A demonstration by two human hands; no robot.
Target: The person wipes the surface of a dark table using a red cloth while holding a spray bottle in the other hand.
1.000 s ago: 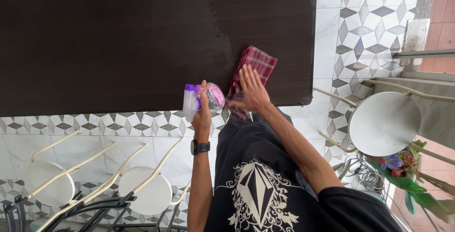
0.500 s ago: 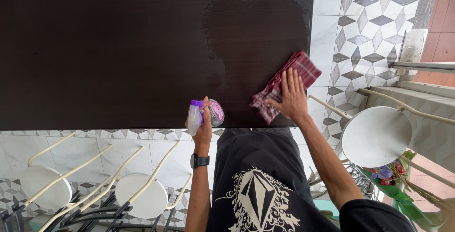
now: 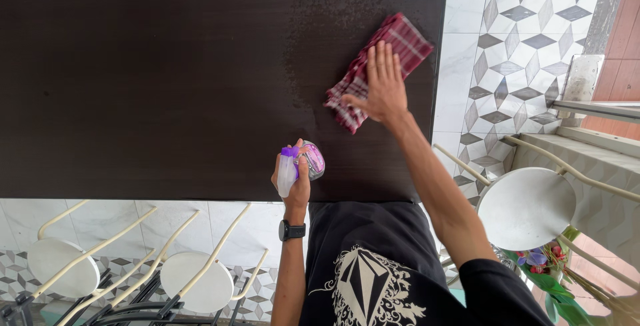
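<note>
A long dark wooden table [image 3: 167, 79] fills the upper view. My right hand [image 3: 380, 89] lies flat, fingers spread, pressing a red plaid cloth [image 3: 393, 46] onto the tabletop near its right end. My left hand [image 3: 295, 183] grips a spray bottle [image 3: 300, 163] with a purple nozzle and a pink label, held over the table's near edge. A black watch sits on my left wrist.
White round stools with cream metal frames stand at the lower left [image 3: 193, 279] and at the right [image 3: 527, 206]. The floor [image 3: 520, 39] is tiled in a grey and white diamond pattern. Flowers and green leaves [image 3: 553, 259] sit at the lower right.
My right hand has slid the cloth from the near edge away from me and toward the table's right end. The spray bottle stays in my left hand at the near edge.
</note>
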